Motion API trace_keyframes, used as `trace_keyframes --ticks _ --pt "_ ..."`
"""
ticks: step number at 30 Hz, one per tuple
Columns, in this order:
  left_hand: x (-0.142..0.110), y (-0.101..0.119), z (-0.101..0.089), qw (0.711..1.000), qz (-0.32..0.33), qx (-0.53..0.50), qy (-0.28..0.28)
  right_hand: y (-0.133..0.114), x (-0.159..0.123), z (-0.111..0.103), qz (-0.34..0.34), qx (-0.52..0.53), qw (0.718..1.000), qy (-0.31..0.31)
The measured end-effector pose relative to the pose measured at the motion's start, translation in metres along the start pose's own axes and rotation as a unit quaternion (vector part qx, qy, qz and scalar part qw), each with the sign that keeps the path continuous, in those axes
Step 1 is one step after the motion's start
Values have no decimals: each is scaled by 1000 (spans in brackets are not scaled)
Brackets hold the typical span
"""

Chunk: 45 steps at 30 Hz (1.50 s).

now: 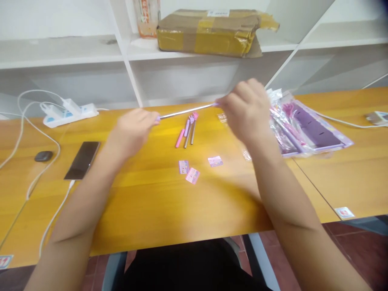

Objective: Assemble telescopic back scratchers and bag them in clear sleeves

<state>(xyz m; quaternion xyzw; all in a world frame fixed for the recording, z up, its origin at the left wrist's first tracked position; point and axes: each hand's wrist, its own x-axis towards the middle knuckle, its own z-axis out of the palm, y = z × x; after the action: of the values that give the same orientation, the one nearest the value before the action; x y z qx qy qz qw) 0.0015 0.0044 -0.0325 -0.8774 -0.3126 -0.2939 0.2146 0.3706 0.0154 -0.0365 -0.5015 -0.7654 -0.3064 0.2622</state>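
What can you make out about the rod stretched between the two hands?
The rod is thin, silver and shiny, looks like metal, and seems nearly straight. Light purple pieces show at both ends, one gripped by the left hand, the other by the right hand; their outer ends are hidden. It runs crosswise, apparently raised over the table, its right end higher in the picture.

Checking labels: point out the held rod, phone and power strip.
Held rod point(186, 111): head view, middle of silver shaft.
Phone point(81, 161): head view, middle of dark screen.
Power strip point(72, 117): head view, white body.
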Motion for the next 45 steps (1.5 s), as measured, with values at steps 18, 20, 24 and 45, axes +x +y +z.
trace_keyframes --ticks 18,20,24,45 --pt "9 45 -19 998 -34 -9 -51 -67 -10 -33 -54 168 984 -18" --pt "8 43 -18 998 -30 -12 -57 -68 -10 -33 -58 173 983 -22" --pt "6 38 -16 997 -27 -21 -69 -67 -9 -30 -68 184 980 -27" --pt "5 27 -9 998 -27 26 -51 -57 -5 -15 -39 129 991 -8"
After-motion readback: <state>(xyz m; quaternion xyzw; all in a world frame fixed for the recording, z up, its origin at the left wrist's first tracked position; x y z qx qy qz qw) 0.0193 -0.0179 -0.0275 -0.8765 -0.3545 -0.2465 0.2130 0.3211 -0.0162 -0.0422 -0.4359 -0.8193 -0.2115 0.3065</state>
